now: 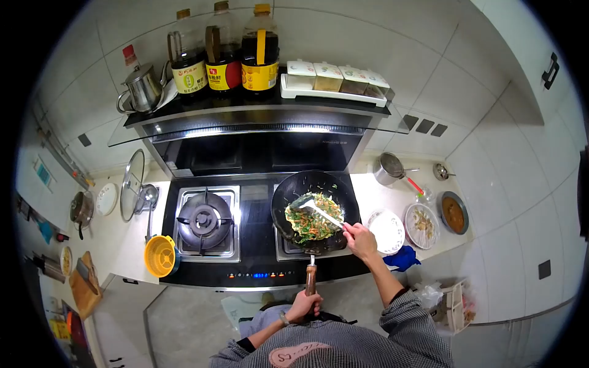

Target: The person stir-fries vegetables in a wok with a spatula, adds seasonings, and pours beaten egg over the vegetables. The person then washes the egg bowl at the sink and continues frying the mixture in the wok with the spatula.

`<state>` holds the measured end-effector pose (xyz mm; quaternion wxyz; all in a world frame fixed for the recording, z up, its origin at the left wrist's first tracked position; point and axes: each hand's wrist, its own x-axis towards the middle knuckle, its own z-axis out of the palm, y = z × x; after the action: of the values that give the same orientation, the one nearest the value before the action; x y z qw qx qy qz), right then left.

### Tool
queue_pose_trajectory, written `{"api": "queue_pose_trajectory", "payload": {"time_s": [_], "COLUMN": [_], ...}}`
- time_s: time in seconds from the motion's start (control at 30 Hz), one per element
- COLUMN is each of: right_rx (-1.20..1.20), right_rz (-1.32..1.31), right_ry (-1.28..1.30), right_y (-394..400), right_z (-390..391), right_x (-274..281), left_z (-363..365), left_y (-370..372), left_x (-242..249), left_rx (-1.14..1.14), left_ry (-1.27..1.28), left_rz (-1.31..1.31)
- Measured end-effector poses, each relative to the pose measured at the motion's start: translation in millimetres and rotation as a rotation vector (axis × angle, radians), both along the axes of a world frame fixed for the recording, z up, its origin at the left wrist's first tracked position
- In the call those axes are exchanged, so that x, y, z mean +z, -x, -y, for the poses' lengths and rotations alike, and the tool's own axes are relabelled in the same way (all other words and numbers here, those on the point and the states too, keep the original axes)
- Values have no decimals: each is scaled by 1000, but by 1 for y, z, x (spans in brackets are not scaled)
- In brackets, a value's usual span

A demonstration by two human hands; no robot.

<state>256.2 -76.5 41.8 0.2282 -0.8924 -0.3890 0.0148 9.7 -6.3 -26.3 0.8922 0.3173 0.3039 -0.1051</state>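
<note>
You're over a kitchen w/ pale large-tile walls (pixel 392 55), a white countertop (pixel 116 245) either side of a black cooktop (pixel 254 245), a lit range hood (pixel 257 129) w/ a shelf on top, grey floor (pixel 184 319) below, and dark wall sockets (pixel 423 126) at right.

You wear a grey-and-black fine-checked top with a pale pink patch on its front, low in view beneath the stove (pixel 245 233). Both sleeves are pushed up to the elbows, with dark cuffs showing. A watch or band circles the wrist of your left hand (pixel 305 304).
</note>
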Motion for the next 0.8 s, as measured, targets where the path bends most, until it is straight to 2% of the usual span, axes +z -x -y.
{"api": "queue_pose_trajectory", "payload": {"time_s": [0.07, 0.13, 0.23, 0.3, 0.5, 0.63, 0.8], "right_rx": [-12, 45, 96, 80, 30, -70, -113], "right_rz": [18, -22, -21, 10, 54, 91, 168], "right_ry": [28, -116, -32, 26, -82, 49, -72], "right_y": [0, -2, -4, -5, 11, 12, 18], "right_z": [1, -8, -6, 2, -15, 0, -19], "right_x": [5, 2, 1, 4, -14, -10, -22], "left_z": [1, 2, 2, 2, 1, 2, 3], "left_y": [3, 2, 3, 2, 1, -1, 1], "left_x": [5, 1, 0, 1, 0, 0, -2], "left_rx": [6, -1, -5, -5, -24, 10, 1], "left_ry": [-19, -18, -25, -18, -18, -18, -8], "left_rz": [-2, -2, -12, -7, 1, -3, -8]}}
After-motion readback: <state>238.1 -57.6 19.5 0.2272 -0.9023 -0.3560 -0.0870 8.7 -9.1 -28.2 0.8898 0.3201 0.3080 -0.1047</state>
